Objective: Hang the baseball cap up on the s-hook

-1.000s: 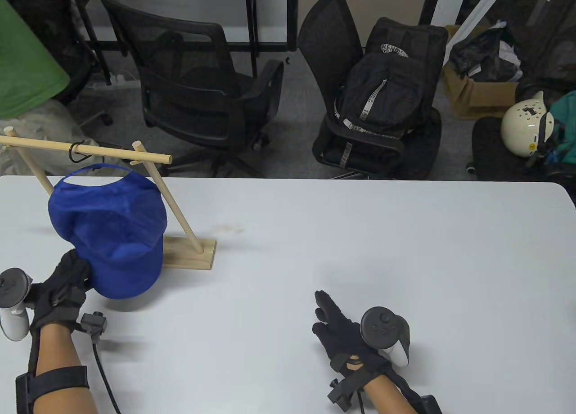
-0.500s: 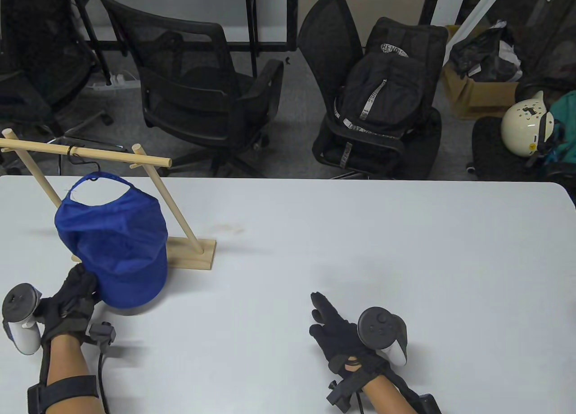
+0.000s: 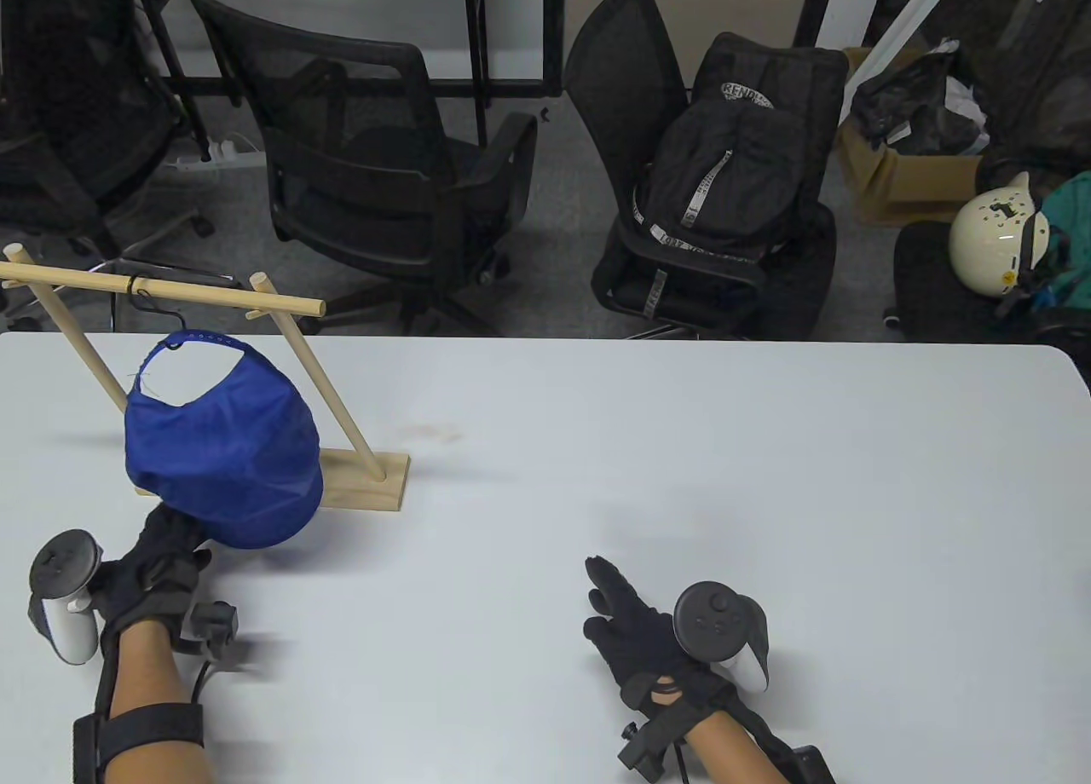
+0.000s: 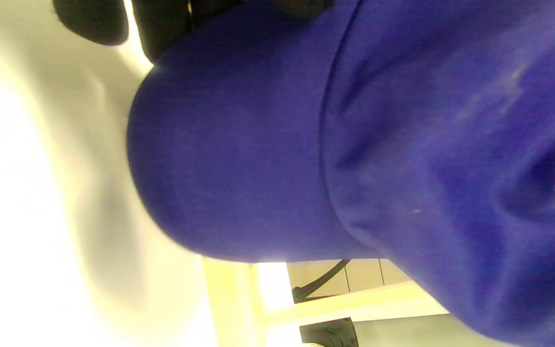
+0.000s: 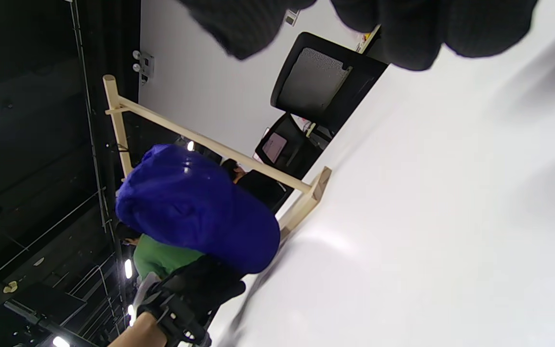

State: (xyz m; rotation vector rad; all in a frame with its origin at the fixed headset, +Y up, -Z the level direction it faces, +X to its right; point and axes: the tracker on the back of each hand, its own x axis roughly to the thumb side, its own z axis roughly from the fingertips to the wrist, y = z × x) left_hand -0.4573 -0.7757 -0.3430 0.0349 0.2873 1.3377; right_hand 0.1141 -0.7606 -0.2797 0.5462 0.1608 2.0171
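On the white table (image 3: 682, 443) stands a wooden rack (image 3: 358, 477), and the blue baseball cap (image 3: 226, 456) hangs by its strap from the black s-hook (image 3: 153, 300) on the crossbar. Left hand (image 3: 158, 562) touches the cap's lower edge — a firm grip I cannot tell. Right hand (image 3: 635, 626) rests released on the table — fingers extended, holding nothing.

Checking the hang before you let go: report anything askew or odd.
The baseball cap hangs by its back strap from the s-hook, but slanted: the left hand holds its lower edge toward the person. A faint stain marks the table.
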